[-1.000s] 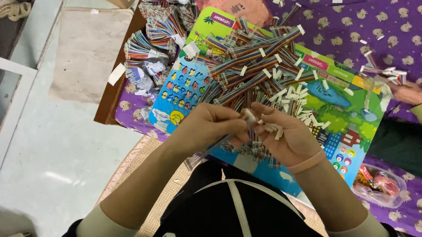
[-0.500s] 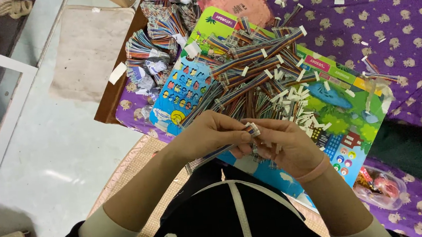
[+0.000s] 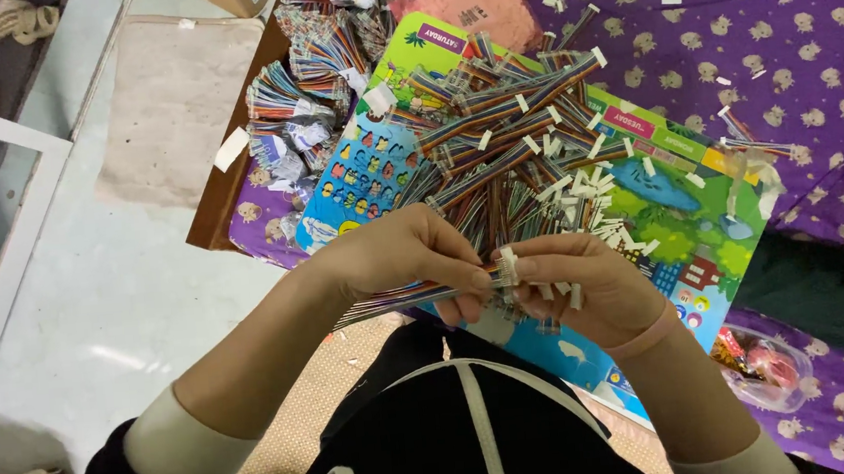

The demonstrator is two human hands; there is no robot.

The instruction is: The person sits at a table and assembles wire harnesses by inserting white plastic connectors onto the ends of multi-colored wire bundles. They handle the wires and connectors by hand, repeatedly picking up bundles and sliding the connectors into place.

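At lower centre of frame, left hand (image 3: 399, 259) is pinching a rainbow ribbon cable (image 3: 402, 300); right hand (image 3: 587, 289) is gripping its white connector (image 3: 508, 265). Seating step, apparently; next needs straight alignment.

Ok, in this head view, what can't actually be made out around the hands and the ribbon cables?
- Head view: the white connector on the ribbon cable is half covered by fingertips of the right hand; its pins are too small to see.
- The left hand hides its own grip on the cable.
- The pile of cables covers much of the colourful board.
- The clear tub holds blurred contents.
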